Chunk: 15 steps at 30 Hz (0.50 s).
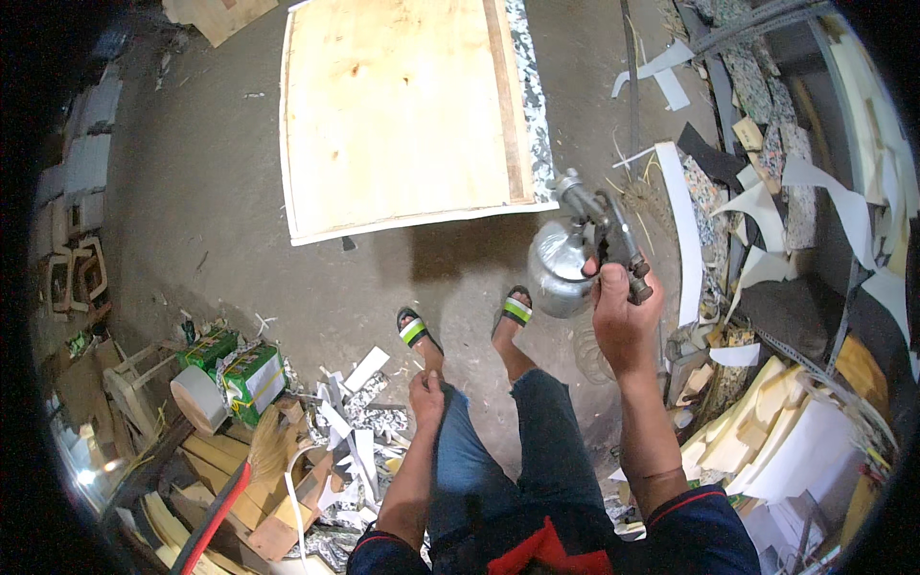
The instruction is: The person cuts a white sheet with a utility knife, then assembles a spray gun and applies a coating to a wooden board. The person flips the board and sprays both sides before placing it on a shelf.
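My right hand (625, 311) is wrapped round the handle of a metal spray gun (599, 216), its thumb on top near the back end. The gun's round silvery cup (561, 268) hangs below the nozzle, beside the fingers. The nozzle points toward the near right corner of a pale wooden panel (402, 115). White material edges this panel, and a speckled foam strip (529, 86) runs along its right side. Close to my left knee, my left hand (426, 398) hangs with its fingers curled in, and nothing shows in it.
Foam offcuts and white strips (680, 235) pile up along the right. At lower left lie green packages (254, 379), wood pieces (278, 532), a broom (259, 455) and shredded scraps (369, 422). A dark shadow falls on the concrete floor (201, 220) under the panel's near edge.
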Each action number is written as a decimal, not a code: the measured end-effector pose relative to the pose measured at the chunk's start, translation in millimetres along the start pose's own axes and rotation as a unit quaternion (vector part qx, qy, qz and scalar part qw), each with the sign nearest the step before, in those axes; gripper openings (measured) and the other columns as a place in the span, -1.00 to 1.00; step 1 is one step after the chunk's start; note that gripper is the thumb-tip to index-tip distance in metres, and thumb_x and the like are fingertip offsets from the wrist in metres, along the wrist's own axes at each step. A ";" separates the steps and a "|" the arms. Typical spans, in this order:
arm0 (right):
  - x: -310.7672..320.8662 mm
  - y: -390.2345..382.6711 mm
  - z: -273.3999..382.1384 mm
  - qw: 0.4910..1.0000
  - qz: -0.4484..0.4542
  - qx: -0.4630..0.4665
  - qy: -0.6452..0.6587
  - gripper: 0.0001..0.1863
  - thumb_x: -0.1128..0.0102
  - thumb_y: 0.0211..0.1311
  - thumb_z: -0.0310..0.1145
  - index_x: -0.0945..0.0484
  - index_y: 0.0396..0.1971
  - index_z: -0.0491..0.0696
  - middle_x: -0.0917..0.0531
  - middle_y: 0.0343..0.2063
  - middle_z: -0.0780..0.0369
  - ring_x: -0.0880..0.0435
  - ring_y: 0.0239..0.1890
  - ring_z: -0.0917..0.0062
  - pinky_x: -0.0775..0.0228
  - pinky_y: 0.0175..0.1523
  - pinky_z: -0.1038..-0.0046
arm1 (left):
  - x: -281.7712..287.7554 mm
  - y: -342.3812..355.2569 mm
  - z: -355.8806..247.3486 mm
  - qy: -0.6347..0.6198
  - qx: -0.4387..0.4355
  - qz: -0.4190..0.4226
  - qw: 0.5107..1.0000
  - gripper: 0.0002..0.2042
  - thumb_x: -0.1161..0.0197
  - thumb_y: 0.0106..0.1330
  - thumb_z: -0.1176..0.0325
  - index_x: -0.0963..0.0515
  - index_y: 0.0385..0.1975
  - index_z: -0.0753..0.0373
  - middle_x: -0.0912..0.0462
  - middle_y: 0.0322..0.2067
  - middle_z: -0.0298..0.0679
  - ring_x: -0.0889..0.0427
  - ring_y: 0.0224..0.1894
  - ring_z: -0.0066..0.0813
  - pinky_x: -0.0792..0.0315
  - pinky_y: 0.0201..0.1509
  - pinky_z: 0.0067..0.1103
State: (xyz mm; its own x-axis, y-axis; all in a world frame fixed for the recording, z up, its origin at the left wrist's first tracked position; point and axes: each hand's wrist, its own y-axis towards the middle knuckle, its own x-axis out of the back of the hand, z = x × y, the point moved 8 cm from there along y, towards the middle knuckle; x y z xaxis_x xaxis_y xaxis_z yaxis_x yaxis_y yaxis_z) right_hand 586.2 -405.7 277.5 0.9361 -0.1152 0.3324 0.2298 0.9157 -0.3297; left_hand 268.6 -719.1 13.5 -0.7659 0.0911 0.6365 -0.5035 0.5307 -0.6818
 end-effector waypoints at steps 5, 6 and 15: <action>-10.2 -1.2 24.3 0.995 -0.066 0.069 -0.039 -0.58 -0.21 0.32 -0.18 -0.53 -0.03 -0.22 -0.65 -0.38 0.21 -0.57 -0.30 0.60 -0.44 -0.17 0.49 | 8.0 5.3 5.9 -0.023 -0.002 -0.014 1.000 -0.48 -0.09 0.40 0.05 -0.48 0.05 0.47 -0.53 -0.02 0.22 -0.53 0.06 0.12 -0.37 0.18 -0.25; -14.8 -1.9 26.5 0.994 -0.069 0.076 -0.041 -0.58 -0.22 0.32 -0.17 -0.53 -0.03 -0.21 -0.64 -0.38 0.22 -0.57 -0.30 0.59 -0.44 -0.17 0.48 | 9.5 7.5 5.8 -0.027 -0.007 -0.012 1.000 -0.48 -0.09 0.40 0.05 -0.48 0.04 0.47 -0.53 -0.02 0.23 -0.53 0.05 0.12 -0.37 0.18 -0.25; -79.3 -25.3 35.3 0.998 0.041 0.040 0.008 -0.50 -0.21 0.33 0.03 -0.56 -0.18 -0.19 -0.58 -0.47 0.32 -0.50 -0.37 0.64 -0.38 -0.24 0.54 | 40.3 53.5 43.7 -0.018 0.019 0.024 0.999 -0.51 -0.12 0.38 0.08 -0.50 0.03 0.46 -0.53 0.01 0.23 -0.52 0.08 0.11 -0.35 0.21 -0.26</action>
State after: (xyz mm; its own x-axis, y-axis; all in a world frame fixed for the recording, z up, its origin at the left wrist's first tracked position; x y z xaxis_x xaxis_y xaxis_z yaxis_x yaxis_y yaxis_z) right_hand 496.8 -406.1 290.8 0.9554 -0.0445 0.2919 0.1309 0.9500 -0.2834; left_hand 193.4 -723.8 -13.0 -0.8030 0.0841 0.5900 -0.4804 0.4947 -0.7243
